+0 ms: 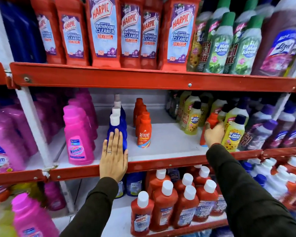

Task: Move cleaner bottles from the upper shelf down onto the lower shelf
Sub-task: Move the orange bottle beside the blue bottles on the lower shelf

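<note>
Head view: bare shelf (169, 139) between hands.

Right hand (214, 134) hides most of the red bottle (213, 119)

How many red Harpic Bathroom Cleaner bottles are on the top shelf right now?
6 visible, side by side: far left, second, large front one, fourth, fifth, rightmost. More may stand hidden behind.
</note>
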`<act>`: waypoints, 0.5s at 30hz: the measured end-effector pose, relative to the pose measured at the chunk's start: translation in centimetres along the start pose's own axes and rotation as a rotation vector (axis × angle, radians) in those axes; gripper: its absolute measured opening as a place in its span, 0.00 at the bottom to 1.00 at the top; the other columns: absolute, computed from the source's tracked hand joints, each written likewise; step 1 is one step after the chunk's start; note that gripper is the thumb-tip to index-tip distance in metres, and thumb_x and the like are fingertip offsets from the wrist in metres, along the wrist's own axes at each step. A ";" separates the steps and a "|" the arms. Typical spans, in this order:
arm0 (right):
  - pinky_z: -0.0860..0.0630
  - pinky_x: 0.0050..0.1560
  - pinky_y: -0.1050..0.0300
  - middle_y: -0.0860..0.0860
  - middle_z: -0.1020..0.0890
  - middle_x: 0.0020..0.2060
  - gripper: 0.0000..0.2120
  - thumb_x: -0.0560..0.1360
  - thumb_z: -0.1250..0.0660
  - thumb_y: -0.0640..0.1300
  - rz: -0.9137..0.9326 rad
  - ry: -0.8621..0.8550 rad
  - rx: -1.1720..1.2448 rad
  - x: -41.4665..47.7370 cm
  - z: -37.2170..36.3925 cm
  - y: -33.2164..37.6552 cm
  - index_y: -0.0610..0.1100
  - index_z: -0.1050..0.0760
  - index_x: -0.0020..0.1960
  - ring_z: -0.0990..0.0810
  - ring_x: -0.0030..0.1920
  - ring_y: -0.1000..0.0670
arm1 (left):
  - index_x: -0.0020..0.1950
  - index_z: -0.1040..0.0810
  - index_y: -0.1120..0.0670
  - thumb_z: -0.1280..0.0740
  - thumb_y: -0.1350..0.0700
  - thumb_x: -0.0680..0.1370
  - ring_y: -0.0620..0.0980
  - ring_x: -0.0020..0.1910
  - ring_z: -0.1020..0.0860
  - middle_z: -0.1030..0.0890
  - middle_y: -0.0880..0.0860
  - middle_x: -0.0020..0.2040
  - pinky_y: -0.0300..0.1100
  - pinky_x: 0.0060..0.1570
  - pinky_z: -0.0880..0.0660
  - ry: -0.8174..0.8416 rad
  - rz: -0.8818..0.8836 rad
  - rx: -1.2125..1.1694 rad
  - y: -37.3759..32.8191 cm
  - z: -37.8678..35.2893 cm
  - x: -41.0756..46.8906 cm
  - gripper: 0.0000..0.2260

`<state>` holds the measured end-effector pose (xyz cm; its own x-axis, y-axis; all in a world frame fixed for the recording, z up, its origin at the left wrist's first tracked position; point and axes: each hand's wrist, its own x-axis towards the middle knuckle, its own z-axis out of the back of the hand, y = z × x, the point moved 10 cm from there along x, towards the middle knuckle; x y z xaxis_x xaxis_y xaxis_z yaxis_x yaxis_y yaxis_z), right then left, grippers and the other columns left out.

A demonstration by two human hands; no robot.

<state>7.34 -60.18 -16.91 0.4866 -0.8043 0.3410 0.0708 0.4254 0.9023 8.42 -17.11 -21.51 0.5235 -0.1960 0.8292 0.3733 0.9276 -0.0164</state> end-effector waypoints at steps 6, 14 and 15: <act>0.28 0.68 0.45 0.40 0.21 0.63 0.22 0.79 0.32 0.45 0.092 0.084 0.113 -2.1 -0.5 2.0 0.40 0.31 0.69 0.22 0.63 0.40 | 0.81 0.51 0.65 0.47 0.53 0.81 0.59 0.80 0.46 0.57 0.58 0.83 0.50 0.81 0.58 -0.009 0.024 0.005 -0.1 0.4 0.2 0.31; 0.24 0.55 0.57 0.48 0.18 0.55 0.23 0.74 0.27 0.51 0.246 0.181 0.210 -9.1 -2.4 7.4 0.44 0.26 0.65 0.21 0.52 0.52 | 0.82 0.55 0.63 0.48 0.53 0.82 0.59 0.81 0.49 0.53 0.58 0.83 0.50 0.81 0.58 0.012 0.043 -0.024 0.1 0.5 -0.1 0.32; 0.23 0.54 0.57 0.49 0.18 0.55 0.23 0.74 0.27 0.52 0.245 0.207 0.224 -10.0 -2.9 7.8 0.45 0.26 0.65 0.20 0.52 0.51 | 0.82 0.57 0.62 0.48 0.53 0.82 0.57 0.82 0.52 0.55 0.57 0.83 0.50 0.81 0.58 0.011 0.043 -0.027 0.1 0.5 -0.1 0.32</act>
<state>5.53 -47.58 -14.04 0.6327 -0.5796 0.5136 -0.2501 0.4747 0.8438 8.04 -16.88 -21.31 0.5477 -0.1598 0.8212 0.3705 0.9264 -0.0669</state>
